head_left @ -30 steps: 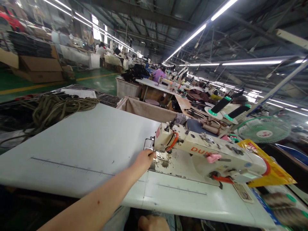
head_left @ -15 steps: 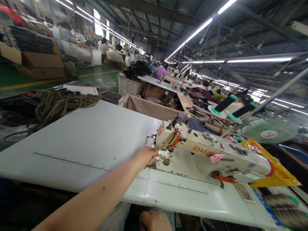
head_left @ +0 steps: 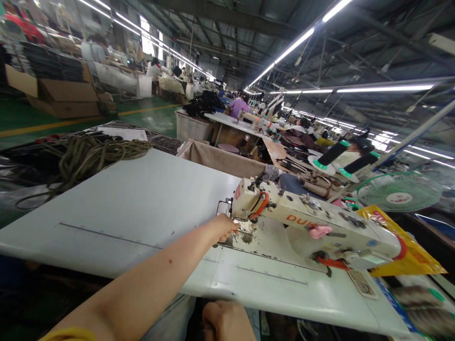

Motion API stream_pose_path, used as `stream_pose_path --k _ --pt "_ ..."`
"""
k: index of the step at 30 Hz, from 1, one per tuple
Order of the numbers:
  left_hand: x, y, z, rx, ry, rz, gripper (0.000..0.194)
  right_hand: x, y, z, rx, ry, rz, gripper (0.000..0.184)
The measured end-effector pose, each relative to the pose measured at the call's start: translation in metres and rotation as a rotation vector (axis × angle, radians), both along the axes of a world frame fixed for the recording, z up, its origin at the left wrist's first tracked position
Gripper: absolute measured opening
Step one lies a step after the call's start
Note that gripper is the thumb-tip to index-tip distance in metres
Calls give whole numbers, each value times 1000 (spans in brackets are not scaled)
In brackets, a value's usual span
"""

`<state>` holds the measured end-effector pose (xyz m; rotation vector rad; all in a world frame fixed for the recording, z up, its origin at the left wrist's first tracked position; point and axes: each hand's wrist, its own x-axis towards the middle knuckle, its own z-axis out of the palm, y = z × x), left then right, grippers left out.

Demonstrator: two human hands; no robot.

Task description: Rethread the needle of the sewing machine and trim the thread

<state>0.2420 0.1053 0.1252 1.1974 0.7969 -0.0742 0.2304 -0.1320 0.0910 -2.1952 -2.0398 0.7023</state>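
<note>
A white sewing machine (head_left: 277,208) with orange lettering stands on the pale worktable (head_left: 142,199). My left hand (head_left: 224,228) reaches across the table to the needle area, fingers pinched together beside the presser foot. Anything between those fingertips is too small or hidden to make out. Under the fingers lies the worn metal bed plate (head_left: 263,237). Below the table's front edge, my right hand (head_left: 227,321) is curled closed over my lap; its fingertips are turned away, and what they hold, if anything, is hidden.
Olive cords (head_left: 95,156) lie heaped at the table's left. Beyond it stands a fabric-lined bin (head_left: 220,158). At the right are a green fan (head_left: 398,192), thread cones (head_left: 332,154) and a yellow bag (head_left: 408,241). Other people sit at machines farther back.
My left hand has shifted slightly right, and its forearm has moved up and right, bringing a yellow sleeve edge into view. My right hand has risen a little toward the table edge.
</note>
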Motion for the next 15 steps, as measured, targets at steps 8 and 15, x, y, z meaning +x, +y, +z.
stream_pose_path --k 8,15 --pt "-2 -4 1 28 -11 72 41 46 23 92 169 -289 -262 54" --pt "-33 -28 -6 145 -183 147 31 52 -1 111 -49 -266 -298 27"
